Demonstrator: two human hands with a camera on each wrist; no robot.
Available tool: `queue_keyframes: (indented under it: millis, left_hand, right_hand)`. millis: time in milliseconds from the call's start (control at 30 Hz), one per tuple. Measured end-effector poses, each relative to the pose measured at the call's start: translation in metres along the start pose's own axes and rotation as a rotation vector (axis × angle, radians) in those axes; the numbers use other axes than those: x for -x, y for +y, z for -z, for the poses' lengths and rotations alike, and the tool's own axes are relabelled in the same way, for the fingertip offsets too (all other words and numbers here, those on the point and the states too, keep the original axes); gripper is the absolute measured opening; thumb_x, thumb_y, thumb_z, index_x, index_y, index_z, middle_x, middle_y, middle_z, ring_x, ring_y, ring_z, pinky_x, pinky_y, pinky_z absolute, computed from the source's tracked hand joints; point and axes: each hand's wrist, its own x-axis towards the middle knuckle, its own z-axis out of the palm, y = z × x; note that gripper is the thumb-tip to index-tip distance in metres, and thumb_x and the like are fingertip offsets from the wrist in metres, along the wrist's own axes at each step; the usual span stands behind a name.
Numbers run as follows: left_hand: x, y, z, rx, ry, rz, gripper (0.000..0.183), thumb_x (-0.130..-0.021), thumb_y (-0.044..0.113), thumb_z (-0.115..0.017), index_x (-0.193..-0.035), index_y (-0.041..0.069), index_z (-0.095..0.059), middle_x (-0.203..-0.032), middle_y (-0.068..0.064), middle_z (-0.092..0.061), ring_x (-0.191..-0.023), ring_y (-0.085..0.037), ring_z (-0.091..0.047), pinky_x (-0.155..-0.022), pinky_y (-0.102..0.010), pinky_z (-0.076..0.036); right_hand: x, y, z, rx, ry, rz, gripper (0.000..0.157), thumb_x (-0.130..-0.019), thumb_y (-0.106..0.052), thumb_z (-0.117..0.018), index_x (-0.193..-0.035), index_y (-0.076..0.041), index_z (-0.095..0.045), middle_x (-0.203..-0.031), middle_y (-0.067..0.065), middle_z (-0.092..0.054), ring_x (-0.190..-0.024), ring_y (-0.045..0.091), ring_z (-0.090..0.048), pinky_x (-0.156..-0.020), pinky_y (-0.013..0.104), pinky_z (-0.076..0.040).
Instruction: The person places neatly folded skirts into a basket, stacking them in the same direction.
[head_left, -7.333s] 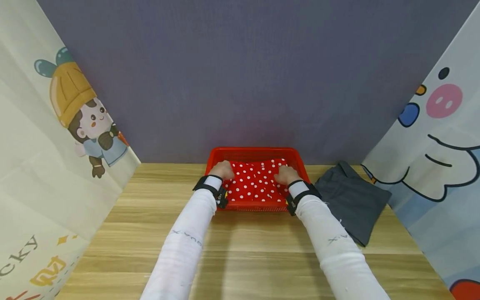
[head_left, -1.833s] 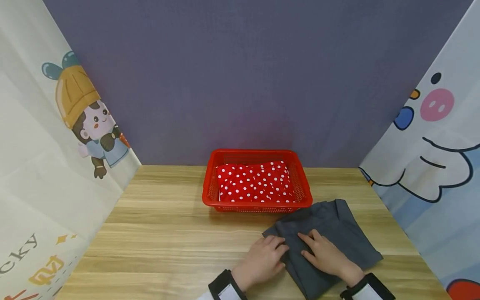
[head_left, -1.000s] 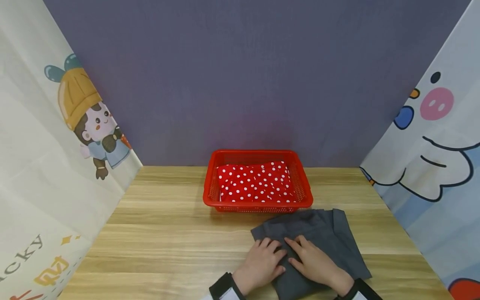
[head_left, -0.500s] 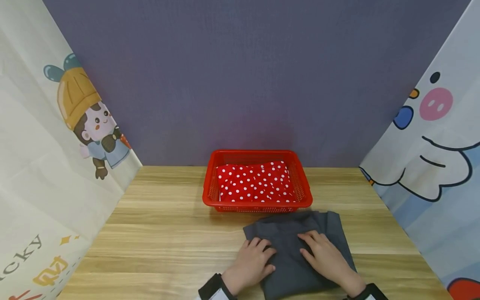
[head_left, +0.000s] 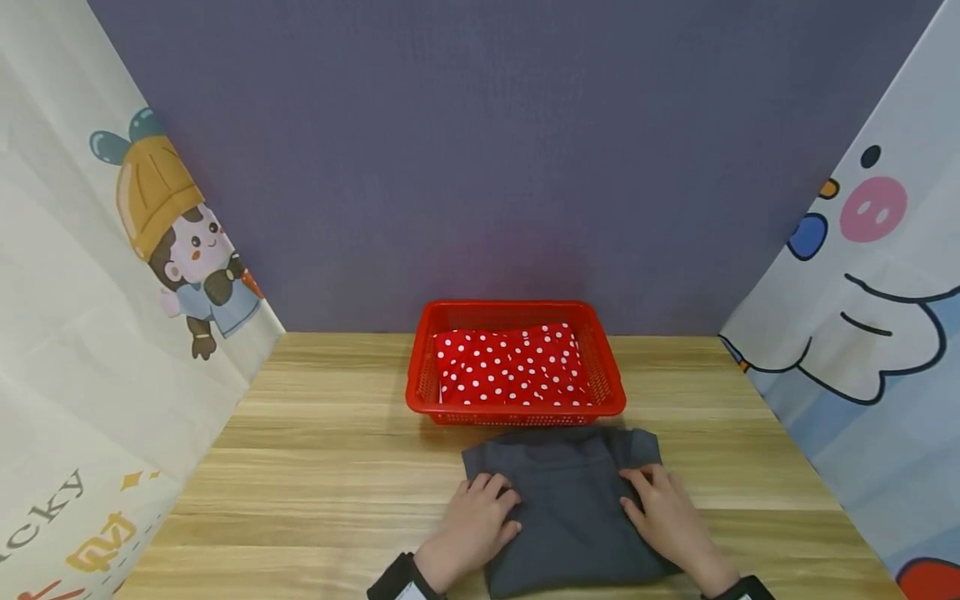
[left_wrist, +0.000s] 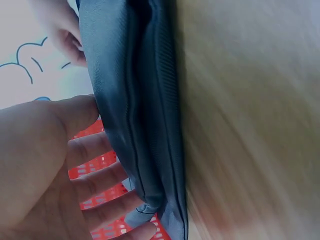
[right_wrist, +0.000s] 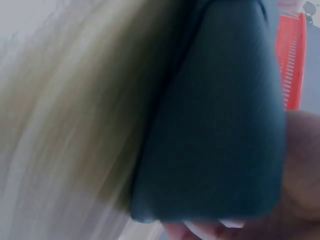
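A folded dark grey garment lies on the table just in front of the red basket, roughly square to it. My left hand rests at its left edge; in the left wrist view the left hand's fingers are spread and fairly straight against the layered side of the cloth. On the opposite edge, my right hand touches the cloth with thumb and fingers bent slightly. In the right wrist view the garment hides most of that hand, with fingertips showing past its lower end.
The red plastic basket, holding a folded red cloth with white dots, stands against the grey back wall. Printed curtains flank the wooden table on both sides.
Earlier both hands were at the dotted cloth in the basket, with the garment off to the right. Since then the garment has come left and forward, turning straighter between the two hands.
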Motion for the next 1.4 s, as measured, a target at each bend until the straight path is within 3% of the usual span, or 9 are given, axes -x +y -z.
queue_keyframes:
  millis: [300, 567, 1233, 1400]
  left_hand:
    - [0.007, -0.012, 0.007, 0.015, 0.009, 0.058, 0.031, -0.075, 0.038, -0.073, -0.100, 0.023, -0.063, -0.102, 0.003, -0.054, -0.097, -0.018, -0.049, -0.072, -0.034, -0.042]
    - [0.015, -0.022, 0.010, 0.035, -0.017, 0.125, 0.033, -0.074, 0.035, -0.075, -0.102, 0.020, -0.063, -0.105, 0.002, -0.054, -0.100, -0.019, -0.051, -0.075, -0.036, -0.043]
    - [0.031, -0.042, 0.019, 0.073, -0.048, 0.179, 0.033, -0.074, 0.028, -0.075, -0.102, 0.016, -0.064, -0.106, -0.001, -0.055, -0.103, -0.022, -0.053, -0.078, -0.041, -0.045]
    - [0.029, -0.043, 0.021, 0.046, -0.004, 0.171, 0.031, -0.072, 0.027, -0.076, -0.098, 0.015, -0.065, -0.098, 0.000, -0.056, -0.094, -0.021, -0.054, -0.072, -0.037, -0.044]
  right_hand:
    - [0.002, -0.016, -0.006, -0.041, -0.111, -0.032, 0.035, -0.076, -0.021, -0.072, -0.107, -0.008, -0.063, -0.093, 0.012, -0.055, -0.080, 0.030, -0.058, -0.067, 0.043, -0.050]
    - [-0.002, -0.032, -0.013, -0.044, -0.132, -0.037, 0.035, -0.077, -0.023, -0.072, -0.107, -0.009, -0.062, -0.094, 0.012, -0.055, -0.082, 0.031, -0.058, -0.071, 0.044, -0.049]
    - [-0.011, -0.057, -0.018, -0.097, -0.171, -0.028, 0.035, -0.078, -0.026, -0.072, -0.107, -0.010, -0.062, -0.094, 0.010, -0.055, -0.084, 0.027, -0.057, -0.073, 0.043, -0.049]
    - [-0.016, -0.055, -0.013, -0.115, -0.200, -0.046, 0.037, -0.077, -0.026, -0.072, -0.108, -0.009, -0.061, -0.093, 0.010, -0.054, -0.084, 0.026, -0.057, -0.075, 0.044, -0.048]
